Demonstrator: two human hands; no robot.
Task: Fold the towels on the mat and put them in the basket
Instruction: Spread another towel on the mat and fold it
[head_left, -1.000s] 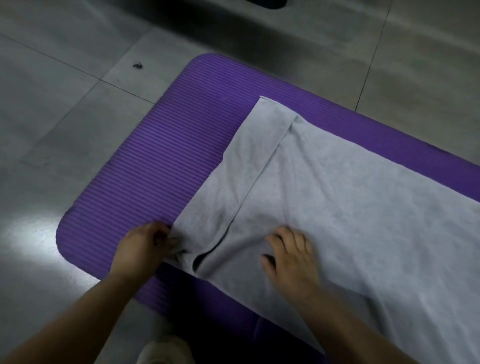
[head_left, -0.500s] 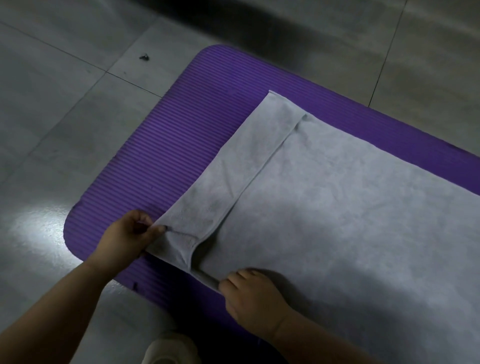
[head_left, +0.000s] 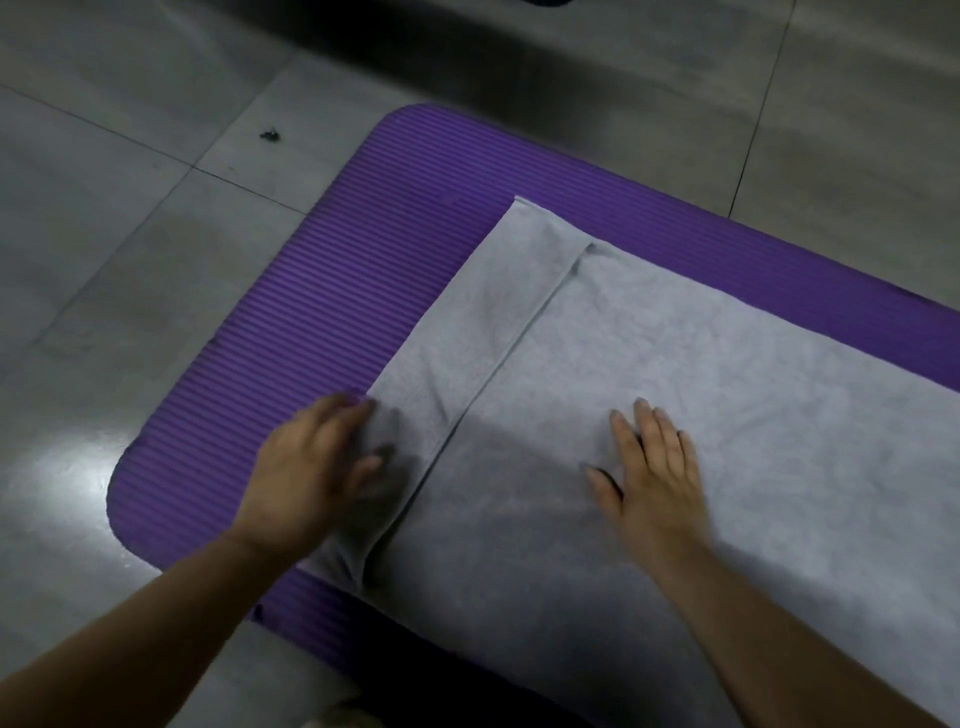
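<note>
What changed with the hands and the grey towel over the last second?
The left hand released the folded near corner of the grey terry towel and now lies flat on that fold. The right hand left the near edge and presses flat further right. The towel stays on the purple ribbed foam mat, narrow fold in place.

The grey towel (head_left: 675, 389) runs out past the right and bottom edges, so its far end and nearest corner are unseen. The purple mat (head_left: 337, 312) is likewise cut off at the right, and its near edge is lost under the towel and in dark shadow. The left hand (head_left: 311, 478) is blurred, its fingertips indistinct, and it covers the near end of the folded strip (head_left: 498, 322). The left forearm (head_left: 130, 639) and right forearm (head_left: 779, 639) leave at the bottom edge. A dark speck (head_left: 269, 135) on the floor tile (head_left: 130, 234) is too small to identify. A dark shape (head_left: 545, 2) at the top edge and a pale shape (head_left: 345, 719) at the bottom edge are mostly cropped.
</note>
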